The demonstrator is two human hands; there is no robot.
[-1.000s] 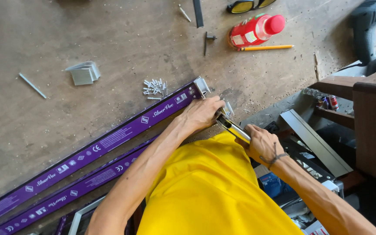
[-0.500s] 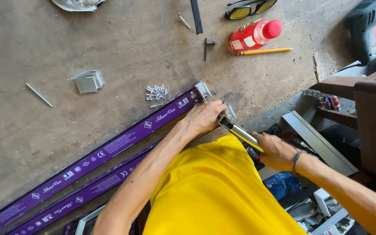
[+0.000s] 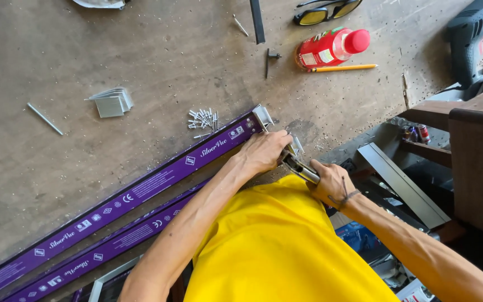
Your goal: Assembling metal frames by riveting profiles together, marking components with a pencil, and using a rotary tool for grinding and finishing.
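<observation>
My left hand (image 3: 264, 151) grips the near end of a long purple-wrapped metal bar (image 3: 141, 187) lying across the worn workbench (image 3: 157, 61). It also closes around the head of a metal hand riveter (image 3: 298, 166). My right hand (image 3: 331, 182) squeezes the riveter's handles near the bench edge. A silver corner bracket (image 3: 263, 116) caps the bar's end, just beyond my left hand. A second purple bar (image 3: 104, 251) lies parallel, closer to me. Loose rivets (image 3: 202, 120) sit in a small pile beside the bar's end.
A stack of small metal plates (image 3: 110, 102) and a thin rod (image 3: 44, 118) lie to the left. A red bottle (image 3: 331, 49), yellow pencil (image 3: 345, 68), sunglasses (image 3: 325, 11) and a power drill (image 3: 470, 33) sit at the back right. A wooden frame (image 3: 476, 145) stands on the right.
My right hand drew away from the riveter half a second ago, then came back and closed on its handles. My left hand stayed on the bar's end.
</observation>
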